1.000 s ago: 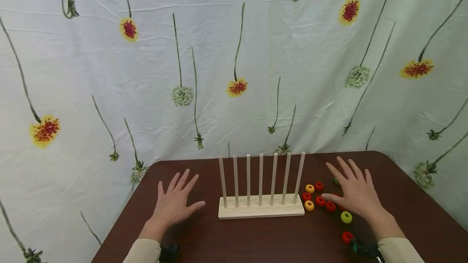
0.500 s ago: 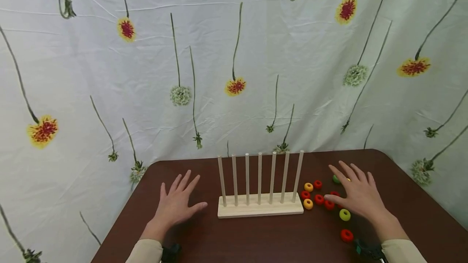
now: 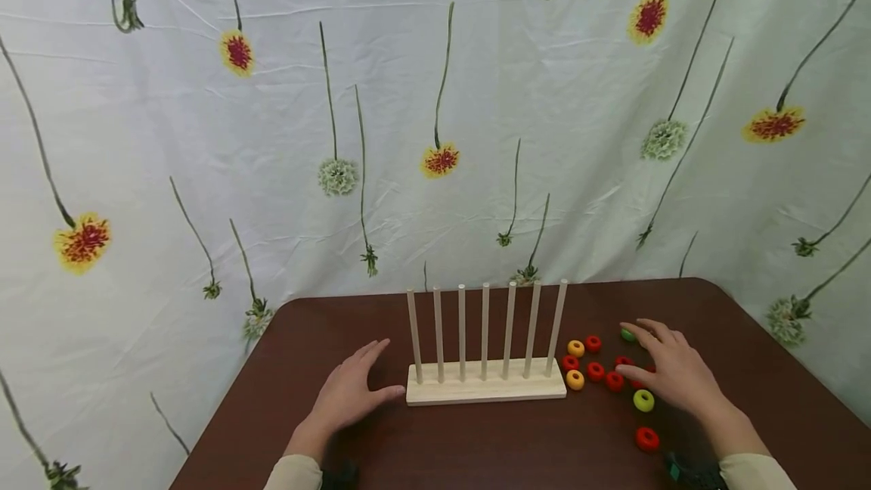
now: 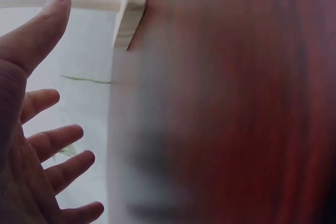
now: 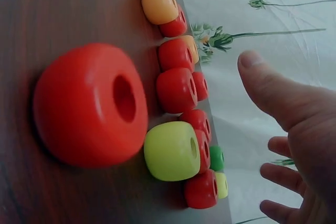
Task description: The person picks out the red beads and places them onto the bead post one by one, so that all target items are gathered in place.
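A pale wooden rack [image 3: 486, 392] with a row of upright pegs stands on the table. Just left of its base is my left hand [image 3: 347, 393], fingers relaxed, thumb toward the rack's corner, holding nothing. My right hand [image 3: 683, 375] hovers over the scattered beads at the right, fingers loosely bent and no bead between them. Red beads [image 5: 89, 106], orange beads [image 5: 159, 5], a yellow-green bead [image 5: 172, 151] and a green bead [image 5: 216, 158] show in the right wrist view, holes facing up. Some beads are partly hidden behind the right hand in the head view.
The dark brown table [image 3: 490, 445] has rounded far corners. Behind it hangs a white cloth [image 3: 408, 233] printed with flowers. A dark wrist strap [image 3: 694, 471] sits at the right sleeve, near a lone red bead [image 3: 647, 439].
My left hand has moved right toward the rack and turned, its fingers drawing closer together. My right hand has sunk lower over the beads and shifted slightly right, its fingers less spread.
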`<action>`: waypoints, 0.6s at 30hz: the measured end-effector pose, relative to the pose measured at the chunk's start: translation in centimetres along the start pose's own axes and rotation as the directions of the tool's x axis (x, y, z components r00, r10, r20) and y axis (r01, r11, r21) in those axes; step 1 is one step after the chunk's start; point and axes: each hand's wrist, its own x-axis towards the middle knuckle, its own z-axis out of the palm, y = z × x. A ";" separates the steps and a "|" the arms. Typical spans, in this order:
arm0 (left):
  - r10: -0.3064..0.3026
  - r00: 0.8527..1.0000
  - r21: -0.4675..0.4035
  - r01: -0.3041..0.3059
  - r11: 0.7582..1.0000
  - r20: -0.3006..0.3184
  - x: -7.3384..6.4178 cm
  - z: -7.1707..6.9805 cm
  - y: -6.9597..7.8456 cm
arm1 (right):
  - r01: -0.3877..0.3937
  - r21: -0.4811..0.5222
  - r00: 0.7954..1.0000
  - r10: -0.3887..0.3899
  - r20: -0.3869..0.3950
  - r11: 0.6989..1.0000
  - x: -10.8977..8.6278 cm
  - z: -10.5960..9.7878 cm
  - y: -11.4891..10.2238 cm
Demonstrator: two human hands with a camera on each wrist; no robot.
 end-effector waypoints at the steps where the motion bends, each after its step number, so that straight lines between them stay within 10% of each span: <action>1: -0.002 1.000 -0.025 0.002 1.000 0.002 0.0 0.3 0.1 | 0.000 0.017 1.000 0.000 0.003 1.000 -0.1 0.0 0.1; 18: 0.058 0.998 -0.229 -0.052 0.972 0.017 0.3 3.0 0.7 | -0.102 0.166 0.993 0.089 0.083 0.981 -0.7 -0.2 2.1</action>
